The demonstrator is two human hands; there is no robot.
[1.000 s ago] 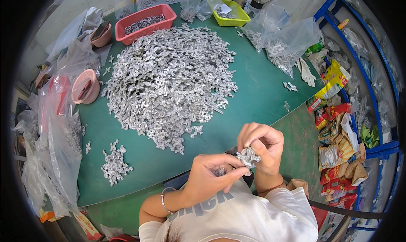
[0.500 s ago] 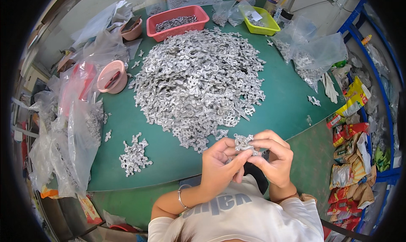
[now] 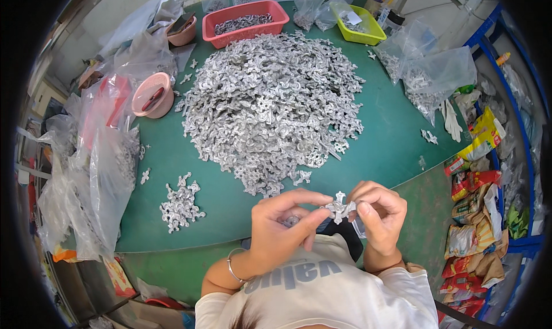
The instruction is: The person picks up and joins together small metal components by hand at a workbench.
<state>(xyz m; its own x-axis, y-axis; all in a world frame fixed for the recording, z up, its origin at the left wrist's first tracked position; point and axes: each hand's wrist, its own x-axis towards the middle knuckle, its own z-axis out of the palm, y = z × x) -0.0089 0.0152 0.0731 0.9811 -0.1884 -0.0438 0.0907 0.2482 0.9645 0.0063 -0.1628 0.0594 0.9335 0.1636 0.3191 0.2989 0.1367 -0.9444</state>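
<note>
Between my two hands, just off the table's near edge, is a small silver cross-shaped metal part (image 3: 340,208). My left hand (image 3: 284,221) pinches its left side between thumb and forefinger, and another silver piece shows in the curl of that palm. On the opposite side, the fingertips of my right hand (image 3: 379,217) close on the part. A large heap of similar silver metal parts (image 3: 270,110) covers the middle of the table. To the left of my hands lies a much smaller pile of parts (image 3: 181,204).
On the green table (image 3: 397,133) stand a red basket (image 3: 247,37), a yellow-green basket (image 3: 359,37) and a pink bowl (image 3: 164,106). Plastic bags of parts (image 3: 100,179) line the left edge; another bag (image 3: 431,82) and a white glove (image 3: 450,120) lie right. Blue shelving (image 3: 520,99) rises beyond.
My hands have spread slightly apart, the left moving left, and the metal part now shows its cross shape between the fingertips. The view has tilted, so the person across the table is out of sight.
</note>
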